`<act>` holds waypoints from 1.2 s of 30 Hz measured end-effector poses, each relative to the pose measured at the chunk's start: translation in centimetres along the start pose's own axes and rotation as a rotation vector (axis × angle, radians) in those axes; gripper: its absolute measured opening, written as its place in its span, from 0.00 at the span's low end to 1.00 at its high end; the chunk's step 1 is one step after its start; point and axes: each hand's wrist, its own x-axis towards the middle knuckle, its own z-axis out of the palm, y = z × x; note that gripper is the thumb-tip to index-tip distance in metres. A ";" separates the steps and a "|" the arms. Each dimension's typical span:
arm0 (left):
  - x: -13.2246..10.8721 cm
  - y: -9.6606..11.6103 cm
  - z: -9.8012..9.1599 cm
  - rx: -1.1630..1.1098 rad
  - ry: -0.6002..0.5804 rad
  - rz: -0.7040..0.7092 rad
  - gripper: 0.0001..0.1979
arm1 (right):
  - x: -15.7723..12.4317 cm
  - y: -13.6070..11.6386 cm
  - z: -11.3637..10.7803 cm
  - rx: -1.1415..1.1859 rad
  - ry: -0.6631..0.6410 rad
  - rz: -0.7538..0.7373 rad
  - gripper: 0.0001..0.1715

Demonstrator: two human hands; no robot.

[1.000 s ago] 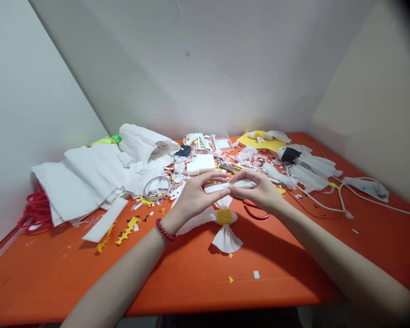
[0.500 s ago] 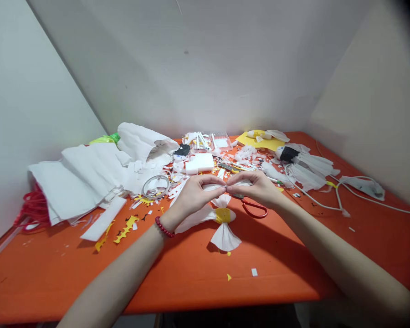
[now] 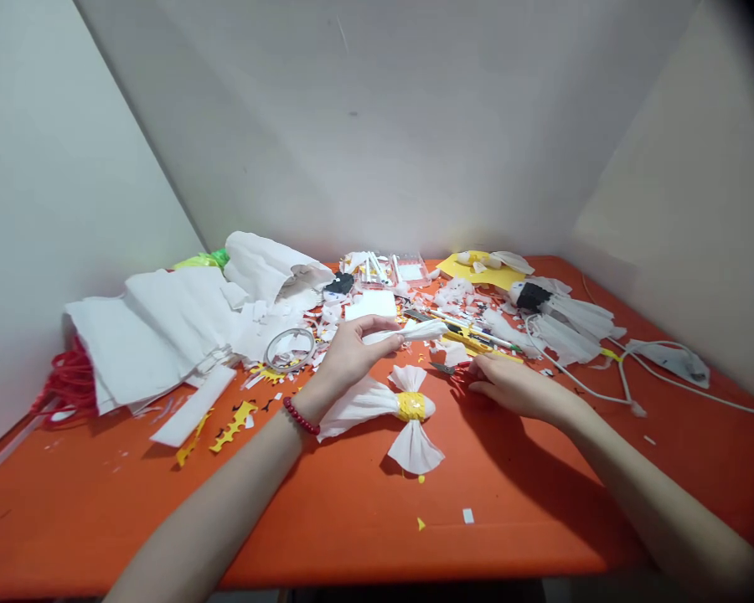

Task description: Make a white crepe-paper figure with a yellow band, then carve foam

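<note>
My left hand [image 3: 353, 356] pinches a gathered strip of white crepe paper [image 3: 425, 330] above the table, its twisted end pointing right. Fingers closed, my right hand [image 3: 508, 383] is on the red handles of the scissors [image 3: 456, 373], whose short blades point left. Below and between the hands lies a fish-shaped paper figure [image 3: 413, 407] with a yellow band, a white rounded tip, two fanned white fins and a long white crepe tail that runs left, partly behind my left wrist.
White crepe sheets [image 3: 163, 327], a tape roll [image 3: 289, 349] and red cord [image 3: 69, 381] lie left. Paper scraps, a yellow cutter [image 3: 471, 337] and a white block [image 3: 370, 305] are behind the hands. A black-banded figure [image 3: 534, 298] and a white cable [image 3: 578, 381] lie right.
My right hand has let go of the crepe paper, moved right and down, and taken hold of the scissors. My left hand still holds the paper. The view has shifted slightly.
</note>
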 end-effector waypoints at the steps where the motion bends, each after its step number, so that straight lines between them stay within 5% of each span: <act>1: 0.1 0.2 0.0 -0.036 0.005 -0.013 0.13 | -0.3 -0.1 -0.3 0.000 -0.008 0.006 0.10; 8: 1.5 1.2 0.2 -0.259 0.040 -0.019 0.14 | -1.5 -3.9 -1.8 0.421 -0.155 -0.190 0.18; 15: 1.1 2.3 0.9 -0.390 0.049 -0.030 0.11 | 0.3 -7.7 -0.7 0.454 -0.102 -0.116 0.19; 24: 0.5 1.2 0.6 -0.422 0.064 -0.077 0.11 | 0.9 -7.7 0.4 0.590 -0.068 -0.226 0.27; 36: 0.0 0.9 1.4 -0.392 0.015 -0.120 0.12 | 0.2 -8.0 0.5 0.582 -0.071 -0.231 0.25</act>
